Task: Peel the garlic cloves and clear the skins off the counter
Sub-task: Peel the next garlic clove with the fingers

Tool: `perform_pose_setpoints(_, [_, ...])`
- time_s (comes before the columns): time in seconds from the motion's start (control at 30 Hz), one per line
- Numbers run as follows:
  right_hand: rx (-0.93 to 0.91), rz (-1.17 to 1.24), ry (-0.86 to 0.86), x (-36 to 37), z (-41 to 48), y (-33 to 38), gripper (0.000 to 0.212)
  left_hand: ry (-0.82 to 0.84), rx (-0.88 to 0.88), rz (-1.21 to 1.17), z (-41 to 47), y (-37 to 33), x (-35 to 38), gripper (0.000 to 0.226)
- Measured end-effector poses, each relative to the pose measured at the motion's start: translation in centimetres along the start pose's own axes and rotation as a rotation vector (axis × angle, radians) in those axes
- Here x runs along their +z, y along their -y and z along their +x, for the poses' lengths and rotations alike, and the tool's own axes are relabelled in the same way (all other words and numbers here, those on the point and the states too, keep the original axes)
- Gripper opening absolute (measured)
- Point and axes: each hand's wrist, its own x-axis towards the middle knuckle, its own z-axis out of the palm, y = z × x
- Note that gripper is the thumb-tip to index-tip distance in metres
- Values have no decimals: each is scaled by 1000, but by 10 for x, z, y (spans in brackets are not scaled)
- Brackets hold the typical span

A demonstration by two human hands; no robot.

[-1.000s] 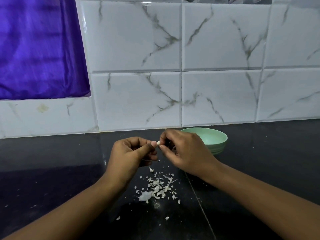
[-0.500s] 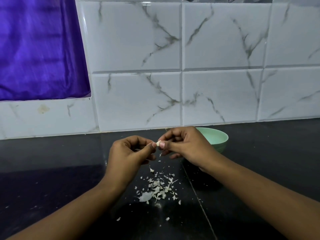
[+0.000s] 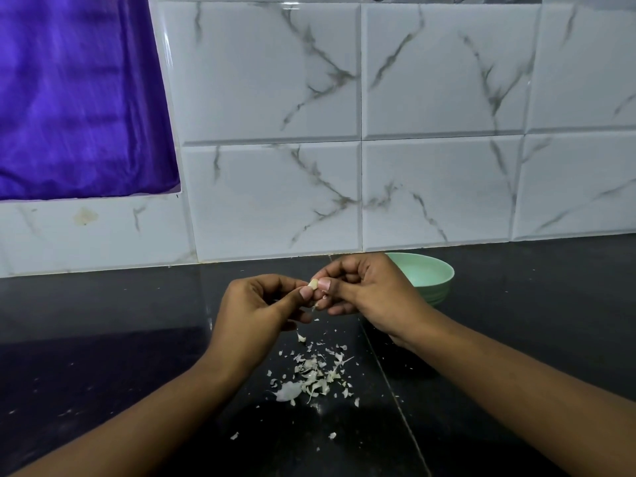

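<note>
Pinching from both sides, the two hands hold one clove [image 3: 313, 284] in the air above the middle of the tabletop [image 3: 103, 321]. The left hand [image 3: 261, 315] grips it with the thumb and curled fingers. The right hand [image 3: 371, 294] presses its thumb tip on the clove, with the other fingers curled below. A thin strip [image 3: 315, 306] of skin hangs under the clove, between the hands.

Compared with one second ago, the right hand has turned and come lower, so now its thumb nail works at the clove, not the fingers from above. I judge that this clove is only partly peeled and one more piece will probably fall soon.

The skins [image 3: 313, 376] lie in a loose heap under the hands, toward the near edge, with single flakes around. A green bowl [image 3: 430, 273] stands behind the right hand, by the far edge. Clearing has not begun.
</note>
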Motion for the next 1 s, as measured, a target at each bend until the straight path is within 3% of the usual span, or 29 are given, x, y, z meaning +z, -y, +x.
perform_pose_setpoints(0.2, [19, -28, 12, -4, -1, 3, 9, -5, 13, 8, 0, 1, 0, 6])
perform_pose_setpoints(0.37, [-123, -327, -70, -4, -4, 3, 3, -26, 61, 79, 0, 3, 0, 5])
perform_pose_setpoints(0.53, [-245, -466, -129, -4, -5, 2, 5, -28, 131, 156, -1, 3, -2, 3])
perform_pose_setpoints(0.7, [-216, -381, -121, -3, -5, 1, 6, 39, 179, 122, -1, 1, -4, 2])
perform_pose_setpoints(0.9, [-81, -44, 0, -8, -2, 8, 14, 47, 300, 29, 1, 0, -8, 12])
perform_pose_setpoints(1.0, [-147, -98, 81, -20, -3, 15, 10, 34, 318, -11, 1, 1, -9, 11])
